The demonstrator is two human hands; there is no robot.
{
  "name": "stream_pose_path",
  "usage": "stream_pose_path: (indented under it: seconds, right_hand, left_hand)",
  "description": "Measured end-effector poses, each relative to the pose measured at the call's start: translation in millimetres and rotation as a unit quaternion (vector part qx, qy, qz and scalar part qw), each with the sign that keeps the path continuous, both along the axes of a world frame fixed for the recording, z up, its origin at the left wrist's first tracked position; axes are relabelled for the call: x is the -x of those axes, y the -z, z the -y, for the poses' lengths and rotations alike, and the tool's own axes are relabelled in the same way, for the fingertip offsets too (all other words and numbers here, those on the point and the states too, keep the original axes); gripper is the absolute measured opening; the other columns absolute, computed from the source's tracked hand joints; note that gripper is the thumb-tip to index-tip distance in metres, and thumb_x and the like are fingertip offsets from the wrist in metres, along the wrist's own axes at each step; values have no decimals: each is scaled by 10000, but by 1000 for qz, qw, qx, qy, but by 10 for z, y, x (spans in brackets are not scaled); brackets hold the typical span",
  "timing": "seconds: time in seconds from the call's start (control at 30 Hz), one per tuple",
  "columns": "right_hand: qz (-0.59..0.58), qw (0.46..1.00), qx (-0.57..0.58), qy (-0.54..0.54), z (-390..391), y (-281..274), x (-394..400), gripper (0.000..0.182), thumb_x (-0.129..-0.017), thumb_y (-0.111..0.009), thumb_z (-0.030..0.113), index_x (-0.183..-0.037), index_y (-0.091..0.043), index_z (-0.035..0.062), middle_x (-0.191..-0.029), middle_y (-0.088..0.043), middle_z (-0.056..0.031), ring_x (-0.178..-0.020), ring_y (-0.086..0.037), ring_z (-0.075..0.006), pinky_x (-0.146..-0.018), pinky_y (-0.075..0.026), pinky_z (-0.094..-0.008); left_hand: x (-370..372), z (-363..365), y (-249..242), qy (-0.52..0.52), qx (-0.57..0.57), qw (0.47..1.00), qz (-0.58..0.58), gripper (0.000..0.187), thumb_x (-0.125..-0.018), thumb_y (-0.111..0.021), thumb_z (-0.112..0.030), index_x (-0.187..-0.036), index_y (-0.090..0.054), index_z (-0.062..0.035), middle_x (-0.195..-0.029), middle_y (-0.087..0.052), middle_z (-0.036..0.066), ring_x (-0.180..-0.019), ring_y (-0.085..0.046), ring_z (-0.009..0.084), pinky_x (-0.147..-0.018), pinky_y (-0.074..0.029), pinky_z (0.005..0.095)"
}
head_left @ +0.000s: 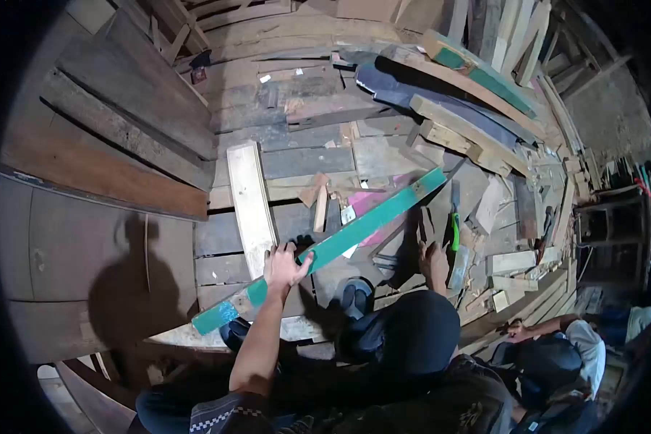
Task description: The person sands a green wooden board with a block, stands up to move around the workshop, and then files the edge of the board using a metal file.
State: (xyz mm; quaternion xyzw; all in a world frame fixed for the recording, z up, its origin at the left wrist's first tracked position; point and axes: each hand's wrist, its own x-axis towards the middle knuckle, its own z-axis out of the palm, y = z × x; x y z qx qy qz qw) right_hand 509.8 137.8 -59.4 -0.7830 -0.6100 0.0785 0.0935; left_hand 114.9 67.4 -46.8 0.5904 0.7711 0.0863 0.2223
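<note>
A long green board lies slantwise in front of me, its lower left end showing worn blue-white paint. My left hand grips this board near its middle left, fingers over the far edge. A pale plank lies just beyond that hand. My right hand is right of the board and apart from it, beside a dark piece of wood; its fingers are partly in shadow and what they hold cannot be made out. A saw with a bright green handle lies right of it.
Stacked boards and beams lie at the back right. Wood offcuts are scattered at the right. Large dark planks lean at the left. Another person sits at the lower right, one hand stretched forward.
</note>
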Motion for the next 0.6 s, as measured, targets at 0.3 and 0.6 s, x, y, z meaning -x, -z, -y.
stream_pose_path:
  seconds: [0.3, 0.6]
  right_hand:
    - [165, 986, 6, -23, -165, 197, -166, 451, -890, -630, 437, -1039, -587, 14, -1047, -587, -216, -973, -592, -423, -818, -502, -500]
    - [60, 975, -150, -153, 292, -360, 477, 530, -741, -682, 234, -1194, -541, -2, -1142, -513, -220, -1075, -474, -423, -871, -380, -566]
  left_hand:
    - [3, 11, 9, -5, 11, 1000, -7, 691, -841, -504, -637, -1130, -657, -29, -1149, -671, 182, -1123, -607, 354, -996, -436, 497]
    - [-34, -13, -70, -8, -34, 999, 23, 604, -875, -524, -549, -960, -706, 20, -998, -688, 242, -951, -644, 419, -906, -476, 497]
